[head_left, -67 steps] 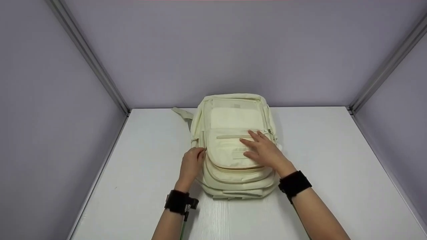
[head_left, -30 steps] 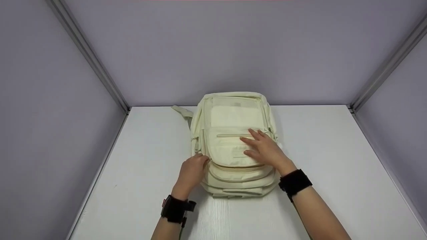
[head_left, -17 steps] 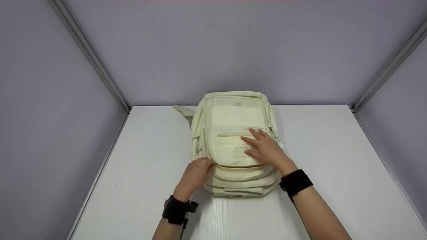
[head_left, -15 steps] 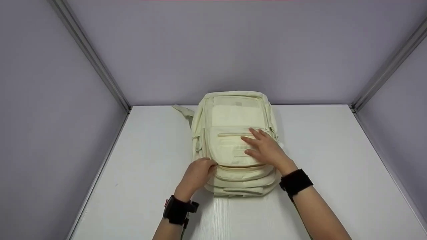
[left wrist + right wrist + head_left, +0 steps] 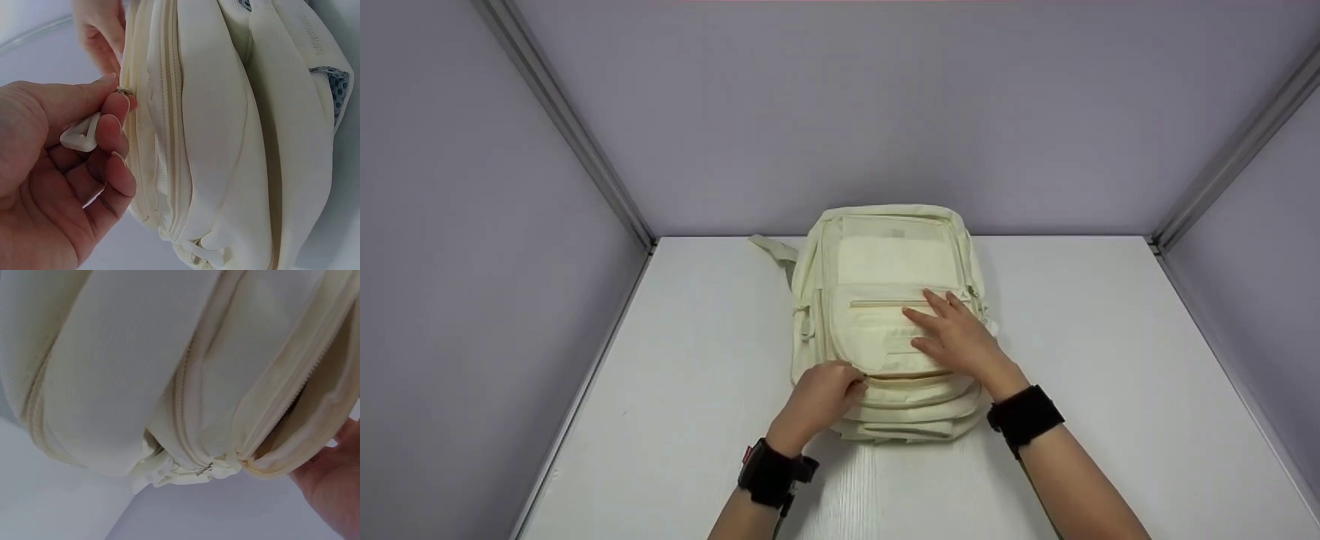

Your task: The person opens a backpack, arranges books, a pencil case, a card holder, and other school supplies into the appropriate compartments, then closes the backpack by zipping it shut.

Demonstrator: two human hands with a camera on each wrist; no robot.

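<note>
Cream backpack (image 5: pixel 889 285) lies flat in the middle of the frame on the white table (image 5: pixel 1110 360). My left hand (image 5: pixel 817 401) pinches its zipper pull (image 5: pixel 81 135). My right hand (image 5: pixel 960 337) rests flat on the front pocket, fingers straight, I think.

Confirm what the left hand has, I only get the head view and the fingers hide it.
Observer: The left hand pinches a cream zipper pull between thumb and fingers; the left wrist view shows it plainly.
Operator: Where does that grip sit on the backpack?
Observer: At a zipper line on the side of the backpack, with the metal slider right at the fingertips.
Operator: Right hand doing anything with a zipper?
Observer: No. The right hand lies flat on the front pocket; the right wrist view shows another slider untouched.
</note>
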